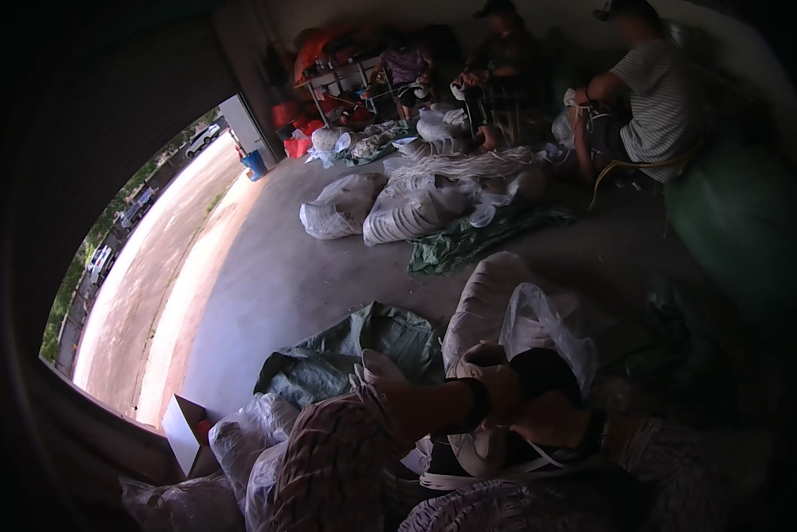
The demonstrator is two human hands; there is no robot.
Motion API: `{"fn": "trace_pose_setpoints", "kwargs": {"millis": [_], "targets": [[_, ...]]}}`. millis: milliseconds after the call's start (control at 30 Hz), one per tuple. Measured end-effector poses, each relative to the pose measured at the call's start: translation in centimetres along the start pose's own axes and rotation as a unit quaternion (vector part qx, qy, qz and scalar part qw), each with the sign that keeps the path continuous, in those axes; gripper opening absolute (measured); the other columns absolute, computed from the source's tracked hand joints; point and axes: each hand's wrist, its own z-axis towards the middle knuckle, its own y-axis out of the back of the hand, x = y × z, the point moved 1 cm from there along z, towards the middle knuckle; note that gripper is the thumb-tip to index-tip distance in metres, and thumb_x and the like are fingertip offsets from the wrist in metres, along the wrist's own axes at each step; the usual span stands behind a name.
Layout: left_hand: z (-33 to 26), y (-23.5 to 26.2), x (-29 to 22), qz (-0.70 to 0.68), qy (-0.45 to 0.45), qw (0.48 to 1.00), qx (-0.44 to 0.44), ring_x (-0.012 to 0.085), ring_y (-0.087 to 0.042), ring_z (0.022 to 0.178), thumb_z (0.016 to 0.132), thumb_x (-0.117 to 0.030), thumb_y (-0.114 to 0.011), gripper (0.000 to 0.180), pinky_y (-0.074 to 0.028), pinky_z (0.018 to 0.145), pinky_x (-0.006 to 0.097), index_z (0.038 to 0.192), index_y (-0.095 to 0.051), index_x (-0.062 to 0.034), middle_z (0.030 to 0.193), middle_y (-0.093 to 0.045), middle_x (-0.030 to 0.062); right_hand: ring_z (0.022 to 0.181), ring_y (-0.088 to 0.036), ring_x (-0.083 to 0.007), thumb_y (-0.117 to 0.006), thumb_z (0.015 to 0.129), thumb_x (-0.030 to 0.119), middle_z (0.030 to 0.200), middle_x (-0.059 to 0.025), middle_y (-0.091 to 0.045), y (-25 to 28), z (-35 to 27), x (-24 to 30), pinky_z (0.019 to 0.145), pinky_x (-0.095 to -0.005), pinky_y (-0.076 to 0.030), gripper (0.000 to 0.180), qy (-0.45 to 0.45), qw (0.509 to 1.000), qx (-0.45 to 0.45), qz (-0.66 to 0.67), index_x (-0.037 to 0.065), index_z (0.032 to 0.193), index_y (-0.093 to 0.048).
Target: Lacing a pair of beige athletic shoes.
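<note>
My left hand (502,388) reaches in from the lower left, past a plaid sleeve and a dark wristband, and closes on a dark rounded piece (547,371). My right hand (553,424) grips the same piece from below and to the right. Just under both hands lies a white cup-shaped item with straps (476,452). Another white cup-shaped piece (376,365) rests by my left forearm. The picture is dim, so the fingers show poorly.
A clear bag of stacked white pieces (522,315) stands just beyond my hands, on a green tarpaulin (345,355). More filled bags (398,208) lie mid-floor. Two seated people (647,89) work at the back. Cluttered shelves (336,84) and the open doorway (150,266) are on the left.
</note>
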Motion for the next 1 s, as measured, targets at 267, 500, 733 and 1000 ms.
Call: {"fn": "trace_pose_setpoints", "kwargs": {"millis": [267,500,733,1000], "targets": [[0.3,-3.5,0.6,-0.017,0.043,0.976,-0.213,0.0239,-0.064,0.069,0.067,-0.020,-0.067,0.013,-0.049,0.060,0.039,0.064,-0.068,-0.0077,0.070,-0.064,0.0080,0.061,-0.063,-0.0273,-0.055,0.083,0.023,0.068,-0.0087,-0.061,-0.9,-0.3,-1.1,0.053,-0.0396,-0.050,0.012,0.008,0.998,-0.051,0.037,0.015,0.089,-0.062],[-3.4,-7.4,-0.5,-0.135,0.019,0.934,-0.330,0.0194,-0.062,0.086,0.079,-0.012,-0.057,0.035,-0.051,0.067,0.028,0.113,-0.057,-0.0157,0.100,-0.060,0.0070,0.069,-0.064,-0.0326,-0.057,0.085,0.030,0.076,-0.0161,-0.064,-0.3,-0.2,-0.9,0.058,-0.0395,-0.049,0.024,-0.121,0.957,-0.080,0.250,0.008,0.093,-0.063],[-5.3,-6.0,-4.3,-0.422,0.142,0.774,-0.451,0.0259,-0.061,0.088,0.079,-0.021,-0.061,0.025,-0.051,0.072,0.036,0.104,-0.063,-0.0186,0.098,-0.058,0.0063,0.079,-0.064,-0.0337,-0.062,0.078,0.025,0.079,-0.0173,-0.064,0.4,0.7,-0.3,0.069,-0.0401,-0.049,0.025,-0.175,0.961,-0.036,0.211,0.005,0.094,-0.063],[-5.7,-5.2,-3.3,-0.492,0.185,0.741,-0.418,0.0332,-0.059,0.101,0.082,-0.010,-0.055,0.033,-0.047,0.084,0.039,0.113,-0.046,-0.0043,0.103,-0.061,0.0156,0.066,-0.063,-0.0133,-0.055,0.086,0.018,0.076,-0.0067,-0.065,5.1,-0.4,-5.5,0.056,-0.0244,-0.047,0.012,-0.286,0.763,-0.307,0.492,0.007,0.084,-0.059]]}}
